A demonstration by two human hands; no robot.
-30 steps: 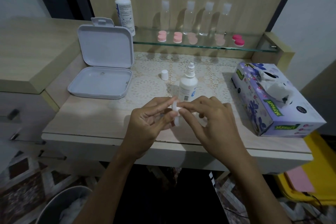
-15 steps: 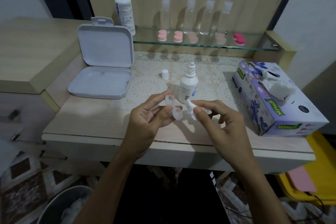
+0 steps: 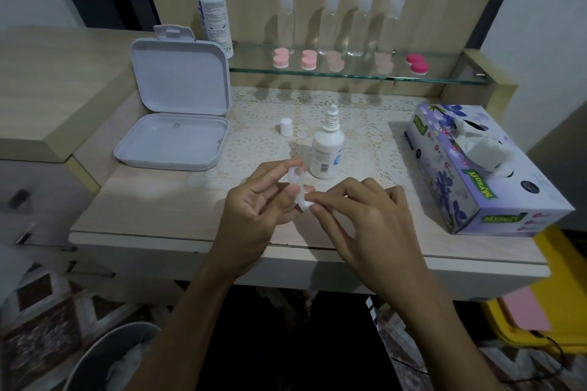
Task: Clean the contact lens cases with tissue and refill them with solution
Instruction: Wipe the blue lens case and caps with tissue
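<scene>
White plastic runs across the whole desk: at the far left I see the hinged box lying open with its lid propped up, likely kept there as the case's storage. Right of it a small cap stands apart from the solution bottle, which is upright and uncapped, nozzle up; I judge it is left open so refilling can follow without a pause.

In front of the bottle I hold the contact lens case above the desk's front part, just clear of the surface. My left hand grips its upper end, thumb and fingers curled round it, steadying it. My right hand pinches something white at the lower well, fingers curled; whether that is tissue or a lid I cannot tell. The case's long axis runs roughly away from me, tilted slightly, the far well pointing toward the bottle, the open cup facing up and to my right.

Furthest right the tissue box sits within reach, a sheet sticking up, ready for the next wipe.
</scene>
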